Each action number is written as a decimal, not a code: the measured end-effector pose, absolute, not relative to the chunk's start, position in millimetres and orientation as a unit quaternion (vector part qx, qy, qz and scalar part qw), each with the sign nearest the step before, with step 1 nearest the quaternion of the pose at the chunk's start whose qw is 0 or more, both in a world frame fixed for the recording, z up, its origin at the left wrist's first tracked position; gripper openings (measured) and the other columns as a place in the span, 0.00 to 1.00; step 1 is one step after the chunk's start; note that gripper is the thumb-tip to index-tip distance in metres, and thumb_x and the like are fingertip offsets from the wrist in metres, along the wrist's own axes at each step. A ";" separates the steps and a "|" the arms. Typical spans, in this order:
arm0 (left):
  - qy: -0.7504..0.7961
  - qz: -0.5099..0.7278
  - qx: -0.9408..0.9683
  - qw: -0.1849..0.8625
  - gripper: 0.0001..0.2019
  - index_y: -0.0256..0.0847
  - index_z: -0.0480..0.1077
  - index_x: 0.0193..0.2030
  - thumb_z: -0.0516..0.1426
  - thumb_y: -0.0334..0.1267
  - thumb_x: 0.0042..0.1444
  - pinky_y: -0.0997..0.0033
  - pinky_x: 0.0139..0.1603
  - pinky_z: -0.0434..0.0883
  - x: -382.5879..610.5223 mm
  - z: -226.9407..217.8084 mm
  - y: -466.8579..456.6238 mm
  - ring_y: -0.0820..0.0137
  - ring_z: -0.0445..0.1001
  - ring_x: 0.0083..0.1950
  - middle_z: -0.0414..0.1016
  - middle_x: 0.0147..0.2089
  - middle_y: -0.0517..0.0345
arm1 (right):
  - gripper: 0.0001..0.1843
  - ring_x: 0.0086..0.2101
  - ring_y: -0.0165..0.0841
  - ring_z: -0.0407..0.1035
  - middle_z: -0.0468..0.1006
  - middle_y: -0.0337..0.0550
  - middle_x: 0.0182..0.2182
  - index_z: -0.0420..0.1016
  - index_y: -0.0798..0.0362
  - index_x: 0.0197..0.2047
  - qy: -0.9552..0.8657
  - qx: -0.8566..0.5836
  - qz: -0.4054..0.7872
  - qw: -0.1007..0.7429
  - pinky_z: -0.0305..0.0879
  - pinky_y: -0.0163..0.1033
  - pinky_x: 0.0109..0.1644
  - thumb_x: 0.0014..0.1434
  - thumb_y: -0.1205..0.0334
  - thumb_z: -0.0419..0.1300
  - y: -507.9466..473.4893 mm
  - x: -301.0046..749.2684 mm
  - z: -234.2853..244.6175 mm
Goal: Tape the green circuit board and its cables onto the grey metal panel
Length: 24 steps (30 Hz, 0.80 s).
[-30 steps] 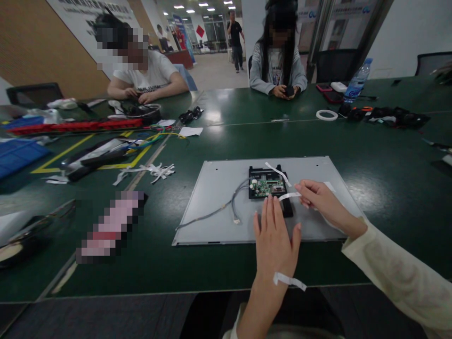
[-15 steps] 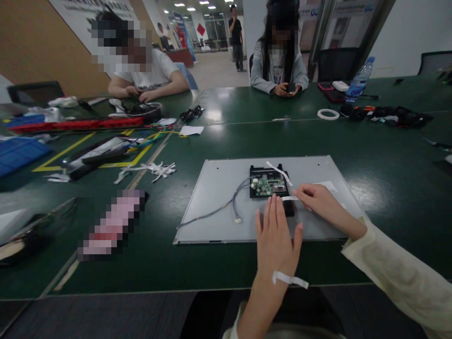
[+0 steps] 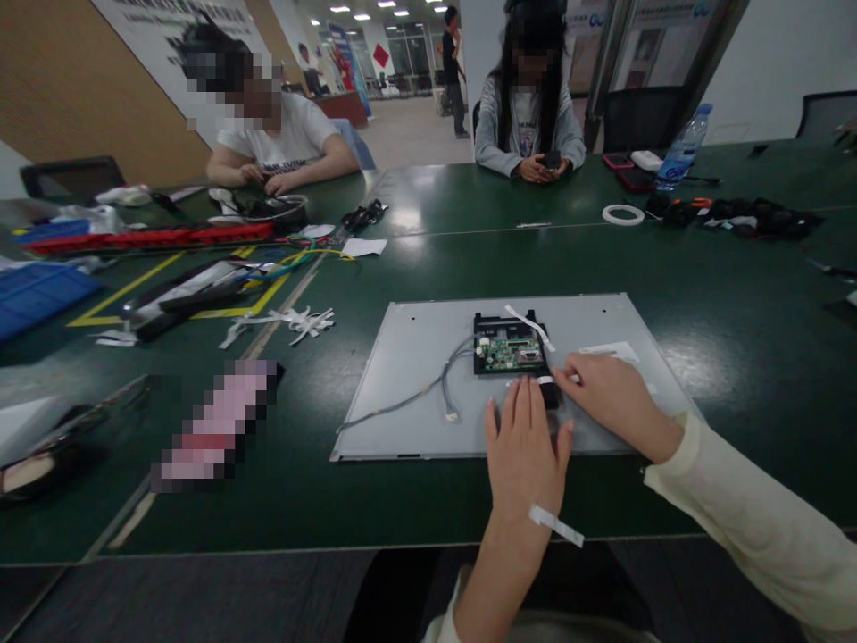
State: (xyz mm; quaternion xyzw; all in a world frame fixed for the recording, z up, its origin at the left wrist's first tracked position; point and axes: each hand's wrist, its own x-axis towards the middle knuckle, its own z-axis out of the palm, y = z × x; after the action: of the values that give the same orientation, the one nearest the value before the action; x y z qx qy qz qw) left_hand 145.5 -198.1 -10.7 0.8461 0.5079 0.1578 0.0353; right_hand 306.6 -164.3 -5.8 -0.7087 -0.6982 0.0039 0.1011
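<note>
A grey metal-backed panel [image 3: 408,348] lies flat on the table before me, carrying a green circuit board [image 3: 502,355] in a black frame. My left hand [image 3: 526,455] is flat, fingers stretched, its tips by a short white tape strip [image 3: 546,379] that crosses a black flat piece [image 3: 550,396] below the board. Curled fingers of my right hand [image 3: 612,397] are at that strip's right end. Another white strip [image 3: 530,327] crosses the board's upper edge. A grey cable [image 3: 408,397] runs left from the board. One more strip [image 3: 559,525] clings to my left wrist.
Loose white strips [image 3: 309,323] and a blurred pink item [image 3: 218,420] lie to the left. Farther off are a blue bin [image 3: 40,295], red strips [image 3: 153,239], a tape roll [image 3: 622,214] and a water bottle [image 3: 684,147]. Two people sit across the table.
My right hand has come slightly down, and the white strip now lies lower, across the black piece. My left fingertips have shifted slightly down. The standing person in the background has turned.
</note>
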 end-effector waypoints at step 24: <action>0.531 0.227 0.804 0.144 0.22 0.36 0.59 0.62 0.47 0.42 0.64 0.48 0.67 0.51 132.3 -4.5 -191.7 0.61 0.57 0.67 0.60 0.65 0.47 | 0.09 0.25 0.28 0.64 0.70 0.36 0.23 0.64 0.53 0.29 -0.700 -0.676 0.038 0.230 0.50 0.33 0.29 0.60 0.59 0.54 -171.8 319.7 1.6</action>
State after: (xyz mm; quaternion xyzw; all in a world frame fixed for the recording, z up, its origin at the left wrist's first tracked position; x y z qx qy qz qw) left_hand 132.3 -191.7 -4.5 0.8035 0.5312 0.2266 0.1441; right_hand 319.7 -171.8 1.6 -0.6756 -0.6996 0.0376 0.2297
